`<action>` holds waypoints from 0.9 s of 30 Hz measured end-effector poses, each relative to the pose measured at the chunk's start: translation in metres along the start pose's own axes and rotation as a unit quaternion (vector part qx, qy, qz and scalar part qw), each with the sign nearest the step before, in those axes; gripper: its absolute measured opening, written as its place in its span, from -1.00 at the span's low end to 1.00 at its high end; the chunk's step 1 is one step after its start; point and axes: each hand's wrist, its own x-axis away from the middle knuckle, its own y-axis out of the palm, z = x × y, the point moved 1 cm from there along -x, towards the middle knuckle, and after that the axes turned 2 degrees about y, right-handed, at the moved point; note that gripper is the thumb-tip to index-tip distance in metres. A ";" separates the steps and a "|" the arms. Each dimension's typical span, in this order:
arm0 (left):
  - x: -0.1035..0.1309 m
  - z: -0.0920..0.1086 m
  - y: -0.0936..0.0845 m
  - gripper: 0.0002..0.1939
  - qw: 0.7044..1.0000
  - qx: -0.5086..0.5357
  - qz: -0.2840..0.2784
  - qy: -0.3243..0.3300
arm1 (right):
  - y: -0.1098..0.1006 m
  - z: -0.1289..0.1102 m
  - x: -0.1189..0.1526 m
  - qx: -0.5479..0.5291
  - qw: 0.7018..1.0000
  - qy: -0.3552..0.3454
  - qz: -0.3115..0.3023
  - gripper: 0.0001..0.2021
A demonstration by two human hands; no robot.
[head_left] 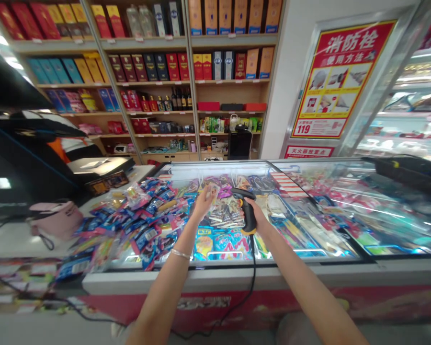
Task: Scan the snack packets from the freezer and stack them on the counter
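My right hand [255,214] is closed around the grip of a black and yellow barcode scanner [249,218], its head turned to the left. A black cord runs down from the scanner's base. In front of the scanner's head, my left hand [203,203] pinches a small clear packet [212,189]; its contents are too small to make out. Both hands are above a glass-topped chest freezer [233,167] with colourful ice cream packs [224,211] inside. Left of my left hand, a heap of blue and pink snack packets [147,225] lies on the glass.
A pink pouch [55,220] sits on the counter at left, near a dark monitor [17,143]. Behind stand shelves [158,82] of boxes and bottles. A second freezer section [366,206] continues to the right, with a black object [409,175] on top. The scanner cord [249,292] hangs over the front.
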 end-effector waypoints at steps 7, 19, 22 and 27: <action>0.010 0.069 -0.120 -0.41 0.973 -0.140 0.168 0.069 | 0.058 0.003 -0.010 0.025 0.999 0.002 -0.047 -0.76; 0.017 0.000 -0.233 -0.45 0.904 -0.322 0.270 -0.080 | 0.153 0.089 -0.042 0.019 0.988 -0.007 -0.154 -0.77; 0.007 -0.008 -0.223 -0.46 0.903 -0.345 0.234 -0.108 | 0.153 0.103 -0.045 0.015 0.989 -0.016 -0.149 -0.75; 0.008 -0.007 -0.205 -0.40 0.887 -0.378 0.263 -0.049 | 0.146 0.115 -0.046 0.048 0.987 0.025 -0.148 -0.78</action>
